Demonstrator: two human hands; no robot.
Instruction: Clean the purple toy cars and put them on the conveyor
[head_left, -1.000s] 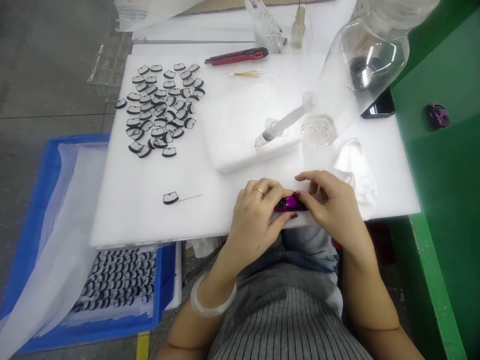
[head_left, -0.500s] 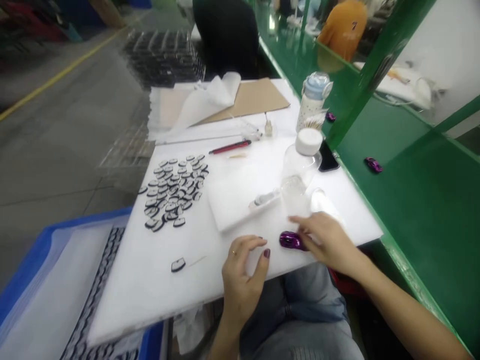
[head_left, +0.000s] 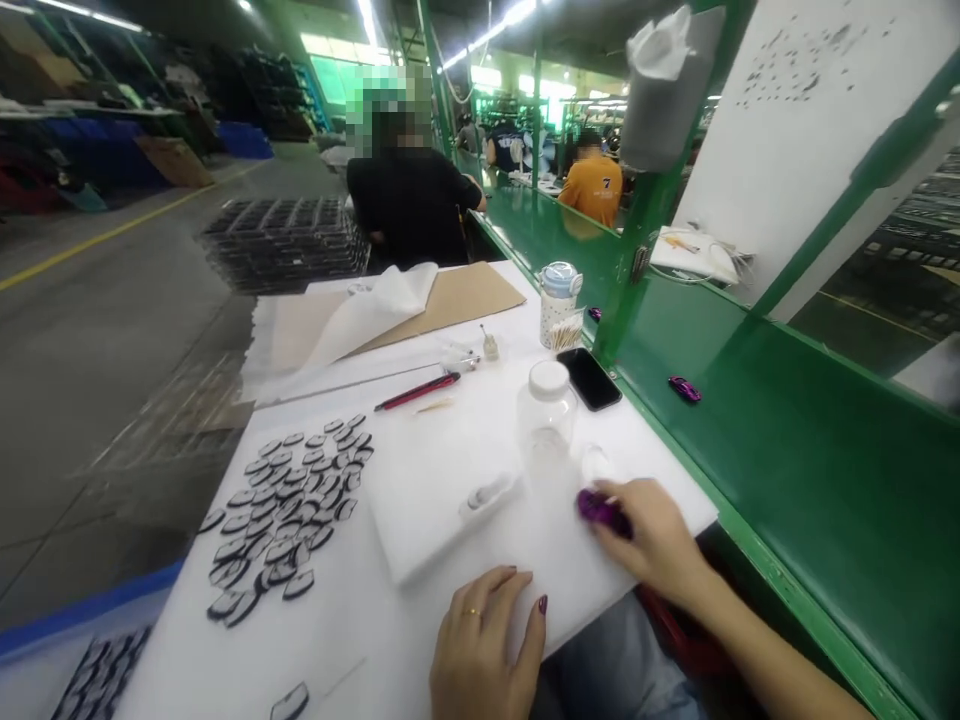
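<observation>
My right hand [head_left: 645, 525] grips a shiny purple toy car [head_left: 596, 508] between thumb and fingers, near the table's right front edge. My left hand [head_left: 491, 635] hangs low over the front edge with fingers apart and nothing in them. Just beyond it lies a white foam block [head_left: 412, 530] with a small clear-grey piece [head_left: 487, 492] on its right part. A clear jar with a white lid [head_left: 547, 415] stands behind the car. Several small black-edged pale pieces [head_left: 289, 510] are spread over the left of the table, and a single similar piece [head_left: 290, 703] lies nearer me.
A red-black pen [head_left: 418, 391], a small bottle [head_left: 490, 347], a phone [head_left: 591, 378], cotton swabs [head_left: 566, 331] and a drinking bottle [head_left: 556, 300] stand or lie farther back. Another purple car [head_left: 684, 389] rests on the green belt [head_left: 787, 450]. A person in black [head_left: 412, 200] sits ahead.
My right hand has closed on the purple car and lifted or shifted it slightly. My view has tilted up, so the table appears lower. The left hand stays empty.
</observation>
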